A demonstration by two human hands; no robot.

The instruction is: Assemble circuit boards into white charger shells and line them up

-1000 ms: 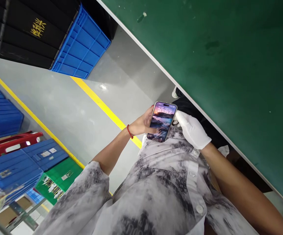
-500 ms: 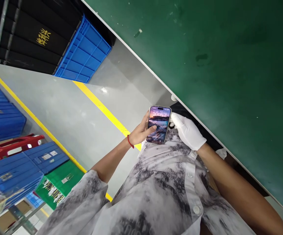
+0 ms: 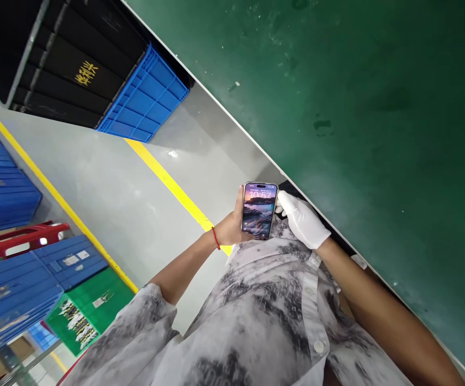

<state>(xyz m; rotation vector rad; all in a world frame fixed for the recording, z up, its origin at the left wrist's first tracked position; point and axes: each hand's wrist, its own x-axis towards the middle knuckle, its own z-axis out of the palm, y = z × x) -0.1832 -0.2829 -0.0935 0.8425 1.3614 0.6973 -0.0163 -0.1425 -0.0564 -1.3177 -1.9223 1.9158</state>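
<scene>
My bare left hand, with a red string at the wrist, is wrapped round the left side of a smartphone held upright over my lap. Its lit lock screen shows a sunset seascape and the time. My right hand wears a white glove and rests against the phone's right edge with its fingers curled at the upper corner. Both forearms reach in from below, over my grey patterned shirt. The green table top runs close beside my right hand.
Grey floor with yellow lines lies to the left. Black crates and a blue crate stand at the top left. Stacked blue crates, a red stool and a green box sit at the lower left.
The view has tilted and shifted. My left thumb has come off the screen, and the phone stands more upright between my hands.
</scene>
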